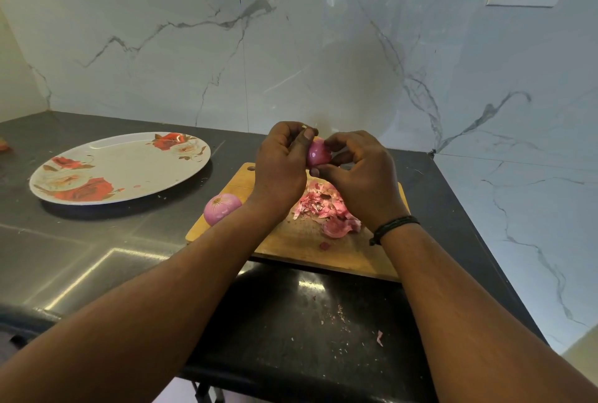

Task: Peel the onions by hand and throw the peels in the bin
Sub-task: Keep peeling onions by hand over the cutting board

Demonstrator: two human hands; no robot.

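Fingers of both hands curl round one small onion (318, 152), held up above the board (293, 245): left hand (281, 169) pinches its top, right hand (362, 177) cups it. Wet and smooth (mostly bare already), it could slip and roll off. Peels (323, 206) wait below.

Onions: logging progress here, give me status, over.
Left hand and right hand both grip one onion above cutting board. Second onion waits at board's edge. Peels piled on board; no bin visible.
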